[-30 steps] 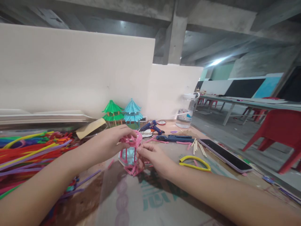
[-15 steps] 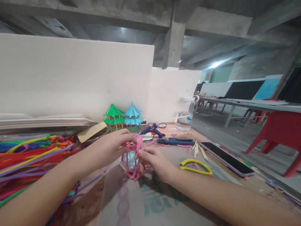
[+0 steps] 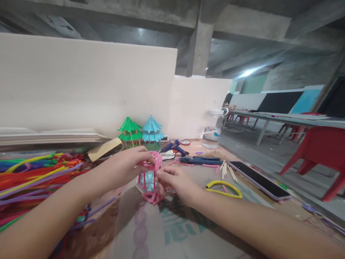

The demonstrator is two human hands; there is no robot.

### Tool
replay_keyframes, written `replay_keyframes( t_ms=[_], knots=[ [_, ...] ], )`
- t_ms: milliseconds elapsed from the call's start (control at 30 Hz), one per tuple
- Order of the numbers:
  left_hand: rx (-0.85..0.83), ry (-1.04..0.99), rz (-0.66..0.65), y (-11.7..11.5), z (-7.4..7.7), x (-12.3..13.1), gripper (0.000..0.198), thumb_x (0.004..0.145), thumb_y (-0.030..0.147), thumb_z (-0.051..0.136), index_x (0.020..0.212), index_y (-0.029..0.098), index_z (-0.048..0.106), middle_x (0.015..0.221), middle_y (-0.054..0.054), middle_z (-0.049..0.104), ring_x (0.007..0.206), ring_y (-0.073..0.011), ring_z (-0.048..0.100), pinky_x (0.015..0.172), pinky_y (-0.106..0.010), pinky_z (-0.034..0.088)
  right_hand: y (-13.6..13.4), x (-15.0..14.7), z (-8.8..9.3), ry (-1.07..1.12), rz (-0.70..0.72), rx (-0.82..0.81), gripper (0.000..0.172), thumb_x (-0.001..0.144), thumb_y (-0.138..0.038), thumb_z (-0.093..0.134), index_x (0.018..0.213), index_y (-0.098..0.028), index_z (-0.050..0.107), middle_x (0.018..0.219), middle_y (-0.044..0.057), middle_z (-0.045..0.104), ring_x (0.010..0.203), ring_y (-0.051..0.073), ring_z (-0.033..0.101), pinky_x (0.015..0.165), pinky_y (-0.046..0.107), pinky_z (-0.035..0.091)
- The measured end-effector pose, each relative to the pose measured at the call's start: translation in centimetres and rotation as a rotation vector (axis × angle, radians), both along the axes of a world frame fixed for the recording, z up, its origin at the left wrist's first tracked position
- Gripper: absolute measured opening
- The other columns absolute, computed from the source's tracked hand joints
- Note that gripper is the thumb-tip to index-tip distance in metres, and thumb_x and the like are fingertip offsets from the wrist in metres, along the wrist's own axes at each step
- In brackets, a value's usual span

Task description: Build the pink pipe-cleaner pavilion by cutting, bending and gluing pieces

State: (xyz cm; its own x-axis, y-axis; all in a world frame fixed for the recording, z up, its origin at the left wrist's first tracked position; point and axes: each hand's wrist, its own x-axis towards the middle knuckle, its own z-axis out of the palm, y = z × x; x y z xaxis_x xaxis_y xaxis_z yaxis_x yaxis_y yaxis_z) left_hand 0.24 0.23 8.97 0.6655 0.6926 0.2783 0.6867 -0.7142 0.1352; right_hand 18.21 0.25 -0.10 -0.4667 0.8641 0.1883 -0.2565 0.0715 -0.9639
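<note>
A small pink frame model (image 3: 153,197) with upright posts stands on a pale base at the middle of the table. My left hand (image 3: 138,160) pinches its round pink top from the left, thumb below and fingers over it. At the right side of the model, my right hand (image 3: 171,180) has thumb and fingers closed near a post; whatever is between those fingertips is too small to make out. Behind the model are a green pagoda (image 3: 129,129) and a light blue pagoda (image 3: 152,128), both upright.
Colourful pipe cleaners (image 3: 37,180) lie at left. A blue glue gun (image 3: 172,146), dark blue tool (image 3: 201,160), short sticks (image 3: 228,172), yellow-handled item (image 3: 225,189), phone (image 3: 258,180) and water bottle (image 3: 212,129) are behind and right. A white partition (image 3: 88,90) rises behind.
The view has shifted slightly. Both hands stay at the pink model, with the left fingers a little lower around its top.
</note>
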Motion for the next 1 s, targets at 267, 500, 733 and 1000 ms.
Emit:
replay_keyframes(
  t_ms=[267,500,733,1000],
  knots=[
    [-0.113,-0.157,0.045,1.1,-1.0,-0.8,0.026,0.083,0.025,0.053,0.109,0.024,0.058,0.106,-0.004,0.066,0.095,-0.0207,0.062,0.08,-0.031,0.051,0.1,0.2,-0.2,-0.031,-0.031,0.013,0.052,0.072,-0.067,0.061,0.065,-0.016,0.058,0.044,-0.003,0.056,0.04,0.009,0.049,0.044,0.021,0.032],
    [-0.018,-0.049,0.006,1.1,-0.2,-0.7,0.015,0.082,0.023,0.049,0.09,0.021,0.062,0.091,-0.004,0.065,0.085,-0.0191,0.061,0.073,-0.029,0.048,-0.2,0.2,0.0,-0.033,-0.036,0.011,0.05,0.068,-0.066,0.065,0.069,-0.017,0.059,0.044,-0.004,0.056,0.041,0.01,0.05,0.046,0.022,0.036],
    [-0.069,-0.116,0.026,0.9,-0.4,-0.8,0.028,0.086,0.044,0.051,0.096,0.02,0.06,0.099,-0.008,0.068,0.092,-0.0218,0.064,0.079,-0.032,0.052,-0.1,0.2,-0.2,-0.061,-0.036,0.035,0.049,0.07,-0.065,0.064,0.071,-0.016,0.06,0.046,-0.004,0.056,0.043,0.01,0.051,0.048,0.023,0.037],
    [-0.041,-0.118,0.035,0.6,-0.4,-0.1,0.025,0.085,0.041,0.051,0.097,0.021,0.059,0.099,-0.007,0.068,0.088,-0.0219,0.065,0.076,-0.032,0.052,-0.5,0.3,0.3,-0.086,-0.038,0.052,0.046,0.068,-0.062,0.065,0.075,-0.017,0.061,0.046,-0.005,0.056,0.043,0.01,0.051,0.048,0.024,0.037]
  ],
)
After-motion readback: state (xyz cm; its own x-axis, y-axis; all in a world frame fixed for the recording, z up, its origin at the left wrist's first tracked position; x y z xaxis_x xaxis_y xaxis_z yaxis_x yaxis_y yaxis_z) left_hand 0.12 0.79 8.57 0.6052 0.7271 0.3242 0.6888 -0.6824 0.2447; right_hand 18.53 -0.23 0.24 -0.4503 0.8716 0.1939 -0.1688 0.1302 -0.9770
